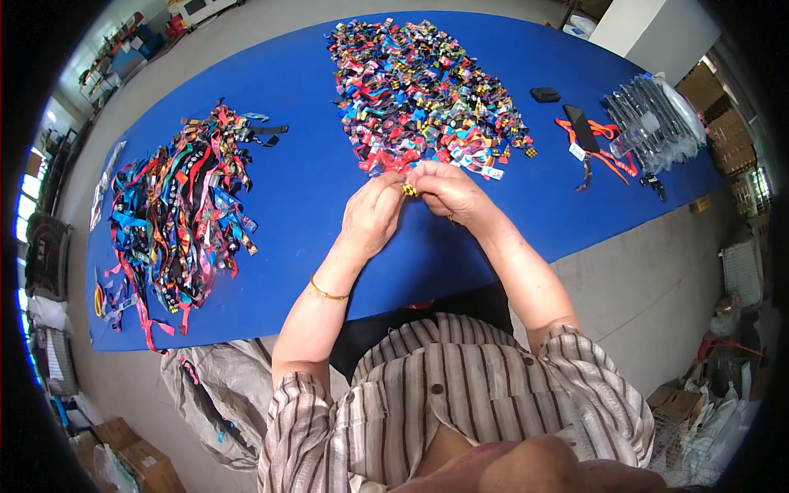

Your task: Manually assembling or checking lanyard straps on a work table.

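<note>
– Where's the glare?
– In the bright white windows (pixel 30 186) at the left rim
– Any shadow?
– Soft, on the broad blue worktop's (pixel 288 205) near side; edges bow, corners fall black

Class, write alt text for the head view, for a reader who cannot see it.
A person's left hand and right hand hold a small yellow piece between them, over a blue table. Beyond lies a heap of small multicoloured pieces; patterned straps lie to the left.

A workshop; wide blue worktable (pixel 288 185), heaped colourful pieces (pixel 419 99), stacked cardboard boxes (pixel 729 135), grey floor (pixel 641 283)
</note>
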`<action>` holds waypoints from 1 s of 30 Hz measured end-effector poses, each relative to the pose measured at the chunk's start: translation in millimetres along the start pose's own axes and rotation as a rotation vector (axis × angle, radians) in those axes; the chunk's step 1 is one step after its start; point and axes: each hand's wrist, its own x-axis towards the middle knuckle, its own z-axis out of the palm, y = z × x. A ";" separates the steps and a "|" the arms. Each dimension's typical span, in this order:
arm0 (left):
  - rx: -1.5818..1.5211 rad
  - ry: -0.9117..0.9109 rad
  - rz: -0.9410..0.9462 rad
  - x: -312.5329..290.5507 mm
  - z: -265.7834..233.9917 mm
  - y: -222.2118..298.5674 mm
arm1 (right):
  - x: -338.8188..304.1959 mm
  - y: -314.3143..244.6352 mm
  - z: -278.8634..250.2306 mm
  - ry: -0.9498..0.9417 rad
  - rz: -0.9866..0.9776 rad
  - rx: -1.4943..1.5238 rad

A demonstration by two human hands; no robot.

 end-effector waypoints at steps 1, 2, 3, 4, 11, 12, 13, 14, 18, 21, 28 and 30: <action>0.002 -0.002 -0.002 0.4 1.0 -0.5 | -1.0 0.6 2.0 0.059 -0.077 -0.025; 0.018 0.014 -0.011 0.9 2.0 -0.8 | 0.3 5.8 -0.5 0.060 -0.102 -0.007; 0.033 0.029 -0.020 1.3 2.3 -1.2 | 1.9 9.0 2.4 0.059 -0.101 -0.006; 0.033 0.028 -0.022 1.4 2.2 -1.6 | 3.5 12.6 7.3 0.126 -0.174 -0.024; 0.101 0.099 -0.031 4.2 0.2 3.1 | 10.4 16.3 12.8 0.351 -0.457 -0.109; 0.112 0.125 -0.031 4.7 0.6 4.3 | 11.9 17.6 11.7 0.413 -0.498 -0.198; 0.112 0.127 -0.033 6.5 1.6 6.1 | 13.4 19.2 11.7 0.412 -0.497 -0.200; 0.120 0.166 -0.012 9.2 2.7 7.5 | 15.2 20.6 12.3 0.429 -0.628 -0.190; 0.070 0.186 -0.167 5.3 2.7 7.4 | 11.1 15.8 21.4 0.414 -0.834 -0.279; -0.291 0.167 -0.371 -2.9 3.9 -6.6 | 4.1 13.5 29.7 0.370 -0.861 -0.326; -1.307 0.122 -0.849 -4.9 -6.2 -18.7 | -5.8 6.6 31.2 0.440 -1.338 -0.925; -1.312 0.118 -0.879 -2.2 -6.7 -15.8 | -4.2 7.9 28.0 0.457 -1.307 -0.908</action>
